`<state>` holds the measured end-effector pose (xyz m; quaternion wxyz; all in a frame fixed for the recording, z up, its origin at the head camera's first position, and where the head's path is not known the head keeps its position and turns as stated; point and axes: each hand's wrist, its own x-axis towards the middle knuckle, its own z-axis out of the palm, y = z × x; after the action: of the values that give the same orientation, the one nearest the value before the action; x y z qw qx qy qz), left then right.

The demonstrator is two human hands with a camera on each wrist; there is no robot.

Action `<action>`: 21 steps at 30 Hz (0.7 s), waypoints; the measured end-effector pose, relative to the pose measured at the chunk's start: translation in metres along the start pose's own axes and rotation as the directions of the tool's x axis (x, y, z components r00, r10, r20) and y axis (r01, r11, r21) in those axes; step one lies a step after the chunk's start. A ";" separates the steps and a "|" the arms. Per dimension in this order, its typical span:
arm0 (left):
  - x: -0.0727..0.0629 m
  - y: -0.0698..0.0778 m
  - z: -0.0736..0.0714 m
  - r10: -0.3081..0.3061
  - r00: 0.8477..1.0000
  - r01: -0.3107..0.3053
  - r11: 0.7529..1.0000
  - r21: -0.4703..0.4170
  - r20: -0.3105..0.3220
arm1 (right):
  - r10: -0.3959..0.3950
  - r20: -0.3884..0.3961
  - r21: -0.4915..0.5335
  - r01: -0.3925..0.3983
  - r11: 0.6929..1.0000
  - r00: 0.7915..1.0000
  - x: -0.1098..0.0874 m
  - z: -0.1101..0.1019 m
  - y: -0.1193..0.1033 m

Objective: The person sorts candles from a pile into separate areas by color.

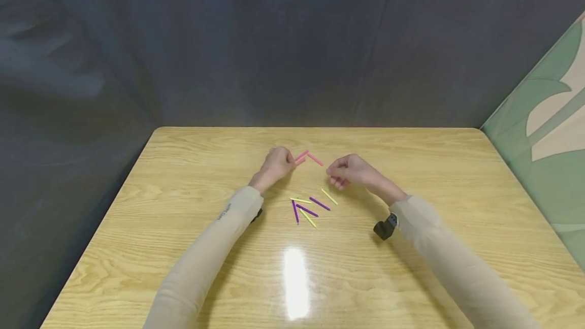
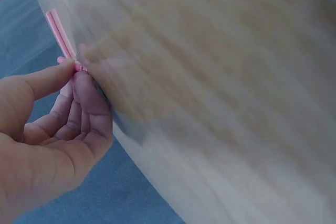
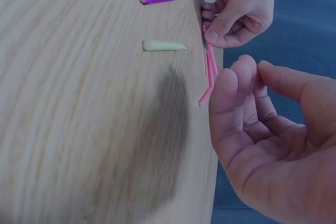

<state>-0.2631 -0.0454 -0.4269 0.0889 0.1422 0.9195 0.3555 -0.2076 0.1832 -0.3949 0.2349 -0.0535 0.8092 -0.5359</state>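
Note:
My left hand (image 1: 276, 163) pinches a slim pink crayon-like stick (image 2: 80, 67) between thumb and index finger. Another pink stick (image 1: 302, 155) lies close beside it on the far part of the table. A third pink stick (image 1: 315, 159) slants away to the right, meeting the second near its upper end. Just right of that one hovers my right hand (image 1: 351, 170), fingers loosely curved and thumb tip near the fingertips; nothing shows between them. Closer to me lie purple sticks (image 1: 320, 203) and pale yellow sticks (image 1: 329, 196), some touching or crossing. The yellow one (image 3: 164, 45) has a pointed tip.
The wooden table (image 1: 183, 207) carries a bright light reflection near its front. A dark curtain (image 1: 292, 44) hangs behind and to the left. On the right stands a green-patterned panel (image 1: 548, 116). A small black device (image 1: 385, 227) is strapped to the right wrist.

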 end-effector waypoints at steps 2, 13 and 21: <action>0.001 0.001 0.000 -0.010 1.000 0.010 1.000 0.009 0.008 | 0.004 -0.010 0.004 -0.004 1.000 1.000 -0.001 0.000 0.001; 0.006 0.005 -0.001 -0.020 0.998 0.014 0.993 0.116 0.057 | 0.003 -0.049 -0.003 -0.003 1.000 0.999 -0.005 -0.008 0.007; 0.007 0.010 0.000 -0.087 0.994 0.078 0.990 0.119 0.073 | 0.005 -0.064 -0.004 -0.005 1.000 0.998 -0.010 -0.012 0.011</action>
<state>-0.2681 -0.0360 -0.4206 0.1308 0.1228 0.9395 0.2918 -0.2028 0.2015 -0.3976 0.2102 -0.0347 0.8175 -0.5351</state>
